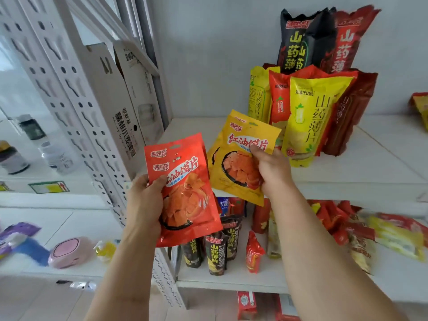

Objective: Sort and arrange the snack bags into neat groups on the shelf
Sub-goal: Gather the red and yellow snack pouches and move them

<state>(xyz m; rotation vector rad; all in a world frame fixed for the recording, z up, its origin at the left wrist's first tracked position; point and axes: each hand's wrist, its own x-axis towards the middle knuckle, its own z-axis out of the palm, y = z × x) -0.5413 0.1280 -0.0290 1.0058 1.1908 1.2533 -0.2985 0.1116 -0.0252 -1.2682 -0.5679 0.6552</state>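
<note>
Hands: L grip (144,198) red bag (185,191), R grip (272,169) yellow bag (240,156).

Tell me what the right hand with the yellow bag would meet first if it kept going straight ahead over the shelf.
Probably the standing yellow yam-chip bag. The right hand holds the yellow bag pointing up and back toward that cluster; depth is unclear from one view.

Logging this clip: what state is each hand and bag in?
left hand: grips orange bag, upright
right hand: grips yellow bag, tilted
tall yam-chip bags: standing on upper shelf
lower-shelf bags: partly standing, partly lying
</note>
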